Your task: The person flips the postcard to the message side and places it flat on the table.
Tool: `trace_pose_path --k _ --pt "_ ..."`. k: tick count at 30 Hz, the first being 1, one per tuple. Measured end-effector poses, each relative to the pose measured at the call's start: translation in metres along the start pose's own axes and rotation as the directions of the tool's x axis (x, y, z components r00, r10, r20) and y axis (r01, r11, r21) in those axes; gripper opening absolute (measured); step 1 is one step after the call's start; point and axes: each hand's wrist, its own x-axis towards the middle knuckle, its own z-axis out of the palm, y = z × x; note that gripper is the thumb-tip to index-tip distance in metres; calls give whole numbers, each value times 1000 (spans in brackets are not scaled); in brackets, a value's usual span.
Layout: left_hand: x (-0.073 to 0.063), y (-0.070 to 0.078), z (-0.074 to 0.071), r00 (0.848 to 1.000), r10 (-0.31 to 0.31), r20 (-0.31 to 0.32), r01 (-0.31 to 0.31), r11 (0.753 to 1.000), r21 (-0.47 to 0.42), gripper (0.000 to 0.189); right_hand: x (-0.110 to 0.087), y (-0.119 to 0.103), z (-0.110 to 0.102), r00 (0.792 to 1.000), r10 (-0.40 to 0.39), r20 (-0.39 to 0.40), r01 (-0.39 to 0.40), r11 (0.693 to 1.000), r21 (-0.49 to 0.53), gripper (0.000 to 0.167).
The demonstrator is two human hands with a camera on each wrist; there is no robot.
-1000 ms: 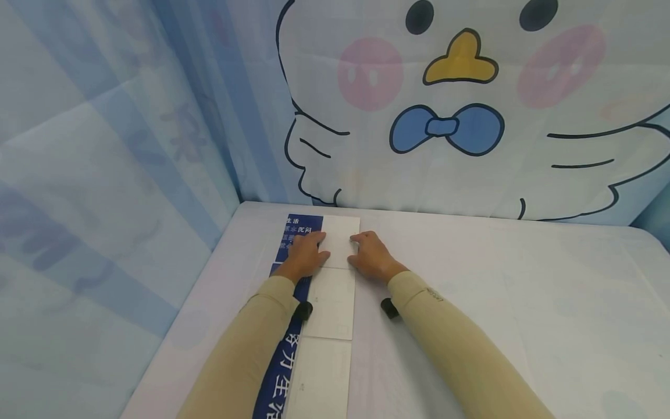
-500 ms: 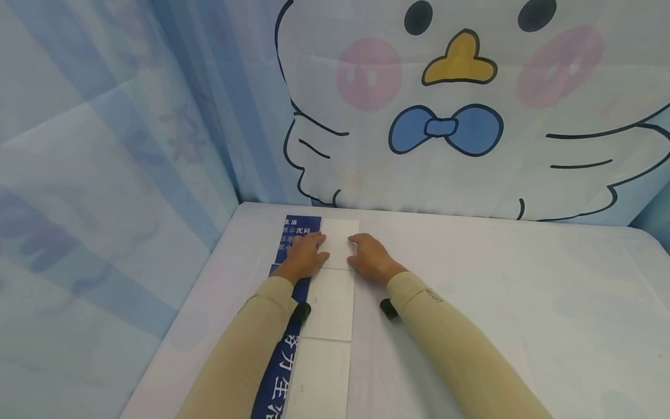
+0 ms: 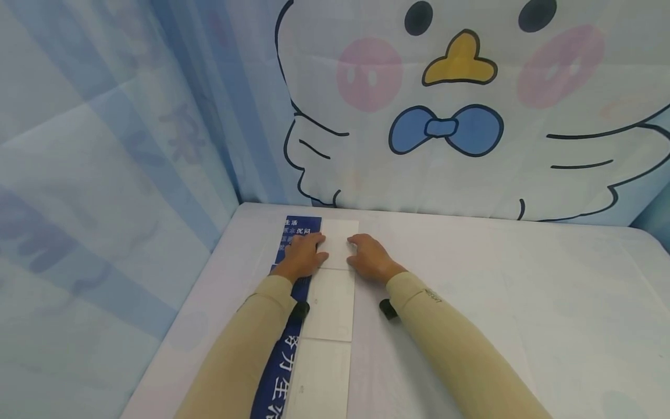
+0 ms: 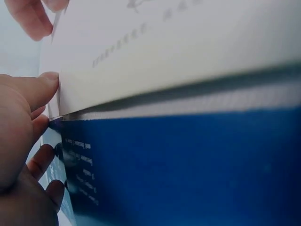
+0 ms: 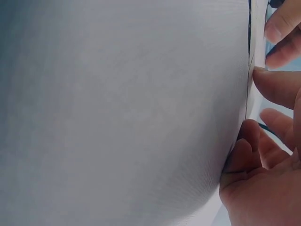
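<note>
In the head view, a white postcard-like card (image 3: 336,241) lies at the far end of a column of white cards. My left hand (image 3: 300,256) reaches over a blue card with white lettering (image 3: 303,223), its thumb and forefinger touching the white card's left side. On the opposite side, my right hand (image 3: 373,259) has its thumb and forefinger at the card's right edge. The left wrist view shows the thumb (image 4: 44,89) against the white card (image 4: 141,56), just above the blue card (image 4: 188,160). In the right wrist view, the thumb (image 5: 277,87) touches the card's edge and the other fingers bend low by the tablecloth.
Nearer my body, two more white cards (image 3: 331,304) continue the column. A blue strip with large white characters (image 3: 277,378) runs along their left, partly under my left sleeve. White cloth (image 3: 497,320) covers the table; a cartoon-printed curtain (image 3: 450,180) hangs behind it.
The far white card has shifted very slightly towards me. Both hands stay at its sides, with the right fingertips a touch further left over it.
</note>
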Motion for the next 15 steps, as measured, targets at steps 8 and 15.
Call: trace_pose_path --k 8,15 --pt "-5 6 -7 999 39 -18 -38 999 23 55 -3 -1 -3 999 -30 -11 30 999 -28 51" --pt "-22 0 -23 996 81 -38 -81 997 17 62 -14 -5 -14 998 -49 -27 49 999 20 53"
